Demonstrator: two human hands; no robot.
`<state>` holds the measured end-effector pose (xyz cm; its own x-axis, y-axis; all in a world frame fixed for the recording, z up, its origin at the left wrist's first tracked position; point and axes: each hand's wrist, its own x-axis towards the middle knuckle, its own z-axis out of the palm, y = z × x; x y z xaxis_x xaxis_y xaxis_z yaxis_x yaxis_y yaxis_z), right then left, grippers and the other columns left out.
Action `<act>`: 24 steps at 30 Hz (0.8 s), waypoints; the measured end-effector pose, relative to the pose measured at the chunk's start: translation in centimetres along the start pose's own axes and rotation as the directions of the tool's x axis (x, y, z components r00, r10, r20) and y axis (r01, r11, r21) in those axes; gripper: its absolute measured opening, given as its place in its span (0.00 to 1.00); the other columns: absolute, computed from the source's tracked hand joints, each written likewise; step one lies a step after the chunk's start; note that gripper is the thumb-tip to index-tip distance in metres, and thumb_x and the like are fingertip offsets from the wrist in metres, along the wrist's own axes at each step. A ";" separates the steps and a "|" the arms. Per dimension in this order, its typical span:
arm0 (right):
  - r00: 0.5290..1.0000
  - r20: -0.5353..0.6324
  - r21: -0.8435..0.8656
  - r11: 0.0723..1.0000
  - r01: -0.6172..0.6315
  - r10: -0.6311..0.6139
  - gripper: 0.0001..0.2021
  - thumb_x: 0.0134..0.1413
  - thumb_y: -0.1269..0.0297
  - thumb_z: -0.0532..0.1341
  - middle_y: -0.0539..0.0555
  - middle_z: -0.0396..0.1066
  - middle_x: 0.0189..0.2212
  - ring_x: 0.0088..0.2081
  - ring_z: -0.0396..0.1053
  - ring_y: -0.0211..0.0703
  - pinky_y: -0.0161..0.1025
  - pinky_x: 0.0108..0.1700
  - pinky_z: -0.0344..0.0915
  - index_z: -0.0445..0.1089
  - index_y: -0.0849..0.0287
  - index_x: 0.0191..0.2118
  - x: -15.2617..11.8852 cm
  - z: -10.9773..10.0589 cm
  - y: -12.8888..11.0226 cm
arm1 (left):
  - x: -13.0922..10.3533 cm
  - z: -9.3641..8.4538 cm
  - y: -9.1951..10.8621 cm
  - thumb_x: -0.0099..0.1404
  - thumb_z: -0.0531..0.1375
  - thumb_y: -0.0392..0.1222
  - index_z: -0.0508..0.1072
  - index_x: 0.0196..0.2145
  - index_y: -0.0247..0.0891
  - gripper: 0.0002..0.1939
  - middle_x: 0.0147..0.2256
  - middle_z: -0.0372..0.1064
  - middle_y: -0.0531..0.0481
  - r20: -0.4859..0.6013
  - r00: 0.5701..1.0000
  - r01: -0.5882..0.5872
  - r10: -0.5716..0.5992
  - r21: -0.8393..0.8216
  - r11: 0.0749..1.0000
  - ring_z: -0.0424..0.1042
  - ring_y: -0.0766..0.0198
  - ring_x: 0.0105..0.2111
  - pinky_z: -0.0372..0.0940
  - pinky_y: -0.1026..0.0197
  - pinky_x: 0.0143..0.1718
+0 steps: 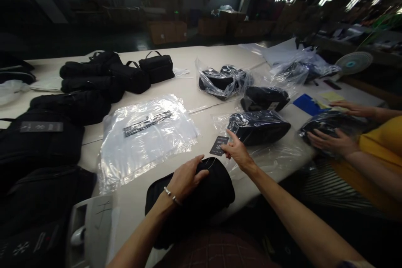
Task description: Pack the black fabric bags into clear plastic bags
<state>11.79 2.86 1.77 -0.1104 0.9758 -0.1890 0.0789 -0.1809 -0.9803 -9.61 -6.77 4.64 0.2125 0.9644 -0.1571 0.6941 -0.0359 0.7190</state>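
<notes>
A black fabric bag (216,184) lies on the table right in front of me. My left hand (185,178) is on its top, fingers and thumb bent around the upper edge. My right hand (237,150) pinches a dark hang tag (217,145) with a white snowflake-like mark, index finger pointing out. A thin pale string (212,162) runs from the tag down to the bag. Just beyond the tag is a black bag in clear plastic (259,127).
Flat clear plastic bags (147,142) with a bundle of black strips (147,123) lie left of centre. Several black bags (91,88) crowd the left side. More plastic-wrapped bags (216,83) lie behind. At right, a co-worker's hands (336,142) touch a wrapped bag; a fan (353,63) stands beyond.
</notes>
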 end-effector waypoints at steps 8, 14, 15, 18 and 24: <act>0.890 0.455 -0.142 0.985 0.098 -0.023 0.25 0.42 0.69 0.64 0.53 0.77 0.36 0.37 0.74 0.43 0.40 0.43 0.70 0.73 0.61 0.51 3.2 -0.4 -1.4 | 1.1 1.1 0.3 0.64 0.57 0.43 0.74 0.43 0.43 0.11 0.43 0.76 0.50 -0.069 0.993 0.074 -0.093 -0.235 0.969 0.73 0.55 0.44 0.63 0.54 0.48; 0.761 0.646 -0.641 0.585 0.497 0.061 0.10 0.49 0.62 0.64 0.53 0.77 0.34 0.38 0.73 0.46 0.39 0.41 0.66 0.79 0.56 0.38 6.7 0.5 -3.5 | 0.6 0.8 0.4 0.64 0.57 0.44 0.73 0.42 0.44 0.09 0.41 0.75 0.52 -0.041 0.998 0.041 -0.051 -0.214 0.976 0.72 0.58 0.42 0.63 0.56 0.47; 0.714 0.676 -0.695 0.481 0.535 0.181 0.10 0.49 0.60 0.65 0.53 0.77 0.32 0.38 0.72 0.47 0.39 0.39 0.65 0.79 0.56 0.36 7.4 1.2 -4.1 | 0.5 0.7 0.5 0.64 0.58 0.44 0.73 0.42 0.44 0.09 0.41 0.74 0.51 -0.047 0.998 0.028 -0.037 -0.172 0.985 0.72 0.58 0.42 0.64 0.56 0.47; 0.553 0.678 -0.731 0.368 0.574 0.485 0.09 0.44 0.63 0.68 0.52 0.76 0.29 0.36 0.71 0.46 0.36 0.36 0.63 0.80 0.57 0.35 9.2 4.1 -5.1 | 0.5 0.7 0.7 0.64 0.58 0.44 0.73 0.40 0.43 0.08 0.41 0.72 0.49 -0.057 0.998 -0.007 0.005 -0.031 0.999 0.71 0.57 0.43 0.64 0.54 0.48; 0.326 0.681 -0.720 0.517 0.464 0.656 0.17 0.42 0.74 0.64 0.48 0.75 0.25 0.27 0.72 0.39 0.35 0.35 0.67 0.79 0.58 0.42 9.3 8.8 -2.5 | -0.1 1.9 0.5 0.66 0.58 0.40 0.70 0.45 0.42 0.09 0.44 0.72 0.48 0.010 1.000 -0.011 0.010 0.068 0.998 0.72 0.56 0.45 0.66 0.52 0.49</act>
<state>1.89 11.34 1.91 -0.6590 0.1159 -0.7432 0.7025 0.4479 -0.5530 -8.01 -7.42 3.71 0.2260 0.9615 -0.1565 0.7368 -0.0637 0.6731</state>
